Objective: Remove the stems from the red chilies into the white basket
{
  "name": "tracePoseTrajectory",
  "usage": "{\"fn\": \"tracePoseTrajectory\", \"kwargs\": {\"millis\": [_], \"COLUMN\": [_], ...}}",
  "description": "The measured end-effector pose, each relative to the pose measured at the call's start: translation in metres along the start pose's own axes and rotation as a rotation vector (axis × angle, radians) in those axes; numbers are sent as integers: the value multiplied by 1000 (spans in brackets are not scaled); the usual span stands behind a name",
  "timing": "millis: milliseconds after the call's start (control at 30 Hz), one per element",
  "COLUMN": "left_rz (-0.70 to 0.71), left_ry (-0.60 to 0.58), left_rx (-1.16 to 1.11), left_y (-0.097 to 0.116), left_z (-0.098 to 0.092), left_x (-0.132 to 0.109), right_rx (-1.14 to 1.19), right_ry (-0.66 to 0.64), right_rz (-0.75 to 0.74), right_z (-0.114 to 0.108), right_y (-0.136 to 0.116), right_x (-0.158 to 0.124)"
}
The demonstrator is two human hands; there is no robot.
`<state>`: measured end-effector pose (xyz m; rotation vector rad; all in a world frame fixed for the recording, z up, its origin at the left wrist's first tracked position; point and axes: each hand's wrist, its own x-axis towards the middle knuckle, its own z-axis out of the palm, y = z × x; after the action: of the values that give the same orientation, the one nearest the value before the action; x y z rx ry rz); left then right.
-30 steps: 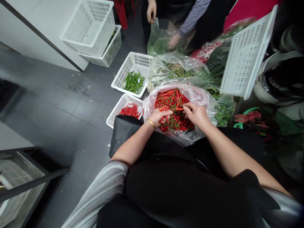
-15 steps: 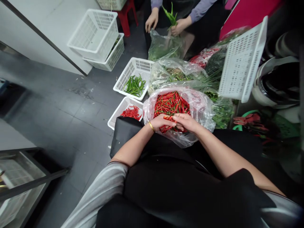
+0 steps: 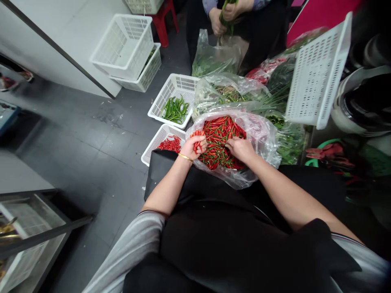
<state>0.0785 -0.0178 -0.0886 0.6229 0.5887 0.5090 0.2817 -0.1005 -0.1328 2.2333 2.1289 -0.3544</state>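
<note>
My left hand (image 3: pixel 193 148), with a gold bangle at the wrist, is closed around several red chilies (image 3: pixel 197 134) at the left rim of a clear plastic bag (image 3: pixel 262 140). The bag lies open before my lap, full of red chilies (image 3: pixel 218 132) with green stems. Over the right part of this heap, my right hand (image 3: pixel 241 150) has its fingertips pinched together; whatever is between them is hidden. A white basket (image 3: pixel 147 152) with loose red chilies (image 3: pixel 170 144) stands just left of my left hand.
Green chilies (image 3: pixel 175 110) lie in another white basket (image 3: pixel 155 101). Across from me, a person's hands (image 3: pixel 224 18) hold green chilies above a bag (image 3: pixel 214 59). Stacked baskets (image 3: pixel 125 49) stand back left. An upright basket (image 3: pixel 317 73) and a bucket (image 3: pixel 345 118) are at right.
My hands, together over the bag before, have parted: the left has gone left with the red chilies, while the right stays over the heap. The other person's hands have come together higher up.
</note>
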Motion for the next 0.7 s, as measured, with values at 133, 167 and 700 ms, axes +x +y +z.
{"fn": "tracePoseTrajectory", "kwargs": {"millis": [133,167,700], "left_rz": [80,86,26], "left_ry": [116,146,87], "left_rx": [257,309,654], "left_y": [-7,-10,-32], "left_z": [5,7,16], "left_x": [5,7,11], "right_rx": [209,266,1401], "right_ry": [125,144,94], "right_rz": [-64,-64,141], "right_z": [-18,-24,-17], "right_y": [19,23,-20], "right_x": [0,-2,-30]}}
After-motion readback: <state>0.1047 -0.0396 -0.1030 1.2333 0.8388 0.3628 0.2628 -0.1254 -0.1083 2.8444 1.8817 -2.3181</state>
